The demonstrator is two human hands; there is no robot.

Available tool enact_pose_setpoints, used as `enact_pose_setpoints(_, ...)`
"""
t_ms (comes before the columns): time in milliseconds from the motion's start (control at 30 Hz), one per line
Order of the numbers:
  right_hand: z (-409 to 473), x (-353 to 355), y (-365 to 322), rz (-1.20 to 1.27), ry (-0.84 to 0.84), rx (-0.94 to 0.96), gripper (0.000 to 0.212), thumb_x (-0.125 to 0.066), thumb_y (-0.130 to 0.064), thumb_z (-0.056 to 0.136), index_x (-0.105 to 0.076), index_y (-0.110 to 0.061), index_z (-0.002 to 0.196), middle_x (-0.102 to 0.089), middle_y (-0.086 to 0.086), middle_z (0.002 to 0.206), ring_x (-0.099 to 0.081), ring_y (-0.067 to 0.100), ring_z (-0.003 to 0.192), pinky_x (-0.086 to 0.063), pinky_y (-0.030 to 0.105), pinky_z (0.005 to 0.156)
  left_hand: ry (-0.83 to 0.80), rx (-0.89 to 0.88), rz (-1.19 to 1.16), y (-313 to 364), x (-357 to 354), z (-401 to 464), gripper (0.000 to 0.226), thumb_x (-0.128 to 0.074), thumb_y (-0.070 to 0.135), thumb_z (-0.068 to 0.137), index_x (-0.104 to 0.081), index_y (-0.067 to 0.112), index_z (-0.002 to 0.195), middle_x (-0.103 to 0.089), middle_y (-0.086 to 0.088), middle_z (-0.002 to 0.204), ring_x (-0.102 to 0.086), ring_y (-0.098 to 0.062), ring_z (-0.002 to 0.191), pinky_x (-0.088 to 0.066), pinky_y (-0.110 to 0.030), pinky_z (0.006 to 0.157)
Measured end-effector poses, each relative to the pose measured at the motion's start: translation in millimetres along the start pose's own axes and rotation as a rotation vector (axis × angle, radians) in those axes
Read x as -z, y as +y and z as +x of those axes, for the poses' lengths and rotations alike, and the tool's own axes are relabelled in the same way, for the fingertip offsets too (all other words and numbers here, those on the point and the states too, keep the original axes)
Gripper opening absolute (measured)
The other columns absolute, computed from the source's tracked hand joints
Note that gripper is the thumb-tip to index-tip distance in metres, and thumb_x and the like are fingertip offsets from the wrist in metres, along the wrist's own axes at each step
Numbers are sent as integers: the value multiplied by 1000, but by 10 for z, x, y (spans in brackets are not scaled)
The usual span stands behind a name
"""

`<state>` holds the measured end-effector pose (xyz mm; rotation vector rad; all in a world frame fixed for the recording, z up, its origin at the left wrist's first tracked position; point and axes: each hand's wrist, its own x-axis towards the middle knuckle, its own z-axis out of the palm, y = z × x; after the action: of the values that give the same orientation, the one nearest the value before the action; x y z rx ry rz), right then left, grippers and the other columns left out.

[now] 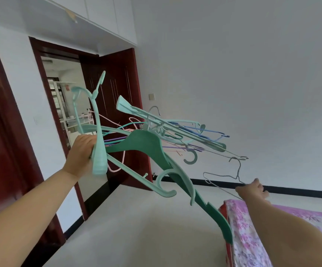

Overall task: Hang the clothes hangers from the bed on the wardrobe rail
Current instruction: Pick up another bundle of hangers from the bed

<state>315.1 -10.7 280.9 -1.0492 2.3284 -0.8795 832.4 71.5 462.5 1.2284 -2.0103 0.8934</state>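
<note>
Fanning out in mid-air above the floor [137,228], a tangled bundle of clothes hangers [156,135] sits in the left hand [83,151], whose fingers curl round the gathered ends at the bundle's left side. Contents: several pale mint plastic hangers; one broad dark green hanger [152,145] slanting down to the right, its lower tip close to the bed corner; thin blue, purple and pink hangers in the middle; hooks pointing in different directions.

Separate item: a thin grey wire hanger [223,178], to the right of and below the bundle, pinched by the right hand [252,189] at its lower bar, hook uppermost, near a wire tip of the bundle; contact cannot be told.

Bed [252,228]: lower right, pink floral cover, under the right forearm.

Surroundings: dark red door [115,83] standing open behind the bundle; white wall [252,74] at right.
</note>
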Motion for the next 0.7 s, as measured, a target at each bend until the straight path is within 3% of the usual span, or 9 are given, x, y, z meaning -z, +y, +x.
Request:
enact_pose_setpoints(67, 58, -98, -68, 6, -84, -40, 73, -59, -26, 80, -23, -8, 141, -44, 13, 136, -40, 33, 125, -34, 45, 105, 13, 1, 0, -22, 45, -41, 44, -84, 12, 64, -66, 0, 102, -68, -15, 96, -62, -32, 93, -45, -39, 89)
enact_pose_setpoints(200, -105, -240, -159, 55, -198, 22, 24, -44, -15, 96, -44, -5, 118, -50, 12, 118, -49, 23, 107, -40, 29, 88, 4, -10, 18, -64, 126, -83, 47, -87, 9, 59, -66, -3, 99, -68, -17, 93, -65, -37, 87, -42, -38, 85)
enact_pose_setpoints(267, -139, -343, -197, -252, -227, 273, 33, -35, -6, 100, -47, -3, 131, -53, 8, 129, -53, 21, 118, -42, 26, 93, -11, -7, 38, -68, 148, -92, 45, -87, 9, 59, -67, -2, 97, -68, -16, 90, -65, -36, 85, -41, -36, 84)
enact_pose_setpoints(333, -243, -331, -326, 16, -201, 270, 35, -34, -4, 99, -52, -1, 129, -56, 9, 129, -56, 22, 114, -45, 24, 88, -43, 9, 47, -110, 123, -131, 43, -86, 13, 63, -67, 0, 99, -69, -14, 90, -66, -34, 85, -42, -34, 84)
enact_pose_setpoints(400, -300, -336, -401, 297, -156, 217, 33, -34, -8, 98, -55, 2, 122, -58, 16, 122, -53, 25, 93, -45, 27, 73, -87, 43, 35, -167, 97, -194, 39, -81, 22, 70, -67, 5, 102, -69, -9, 92, -65, -29, 88, -44, -33, 83)
enact_pose_setpoints(467, -391, -394, -470, 447, -168, 201, 32, -35, -10, 97, -55, 1, 118, -58, 21, 118, -48, 24, 88, -39, 29, 74, -130, 88, -4, -194, 87, -260, 36, -75, 31, 76, -67, 10, 104, -69, -3, 95, -65, -23, 90, -49, -34, 84)
enact_pose_setpoints(633, -589, -532, -664, 513, -162, 259, 28, -34, -15, 100, -56, -5, 113, -54, 11, 103, -49, 27, 89, -38, 31, 74, -198, 170, -41, 80, 226, -424, 9, -76, 18, 78, -69, 14, 82, -70, -1, 78, -65, -22, 72, -55, -38, 71)
enact_pose_setpoints(700, -668, -652, -693, 451, -218, 282, 24, -36, -15, 100, -55, -5, 109, -51, 9, 98, -49, 27, 91, -34, 29, 73, -207, 269, -54, 173, 271, -511, 14, -74, 10, 78, -64, 16, 70, -67, 0, 69, -60, -18, 62, -54, -38, 66)
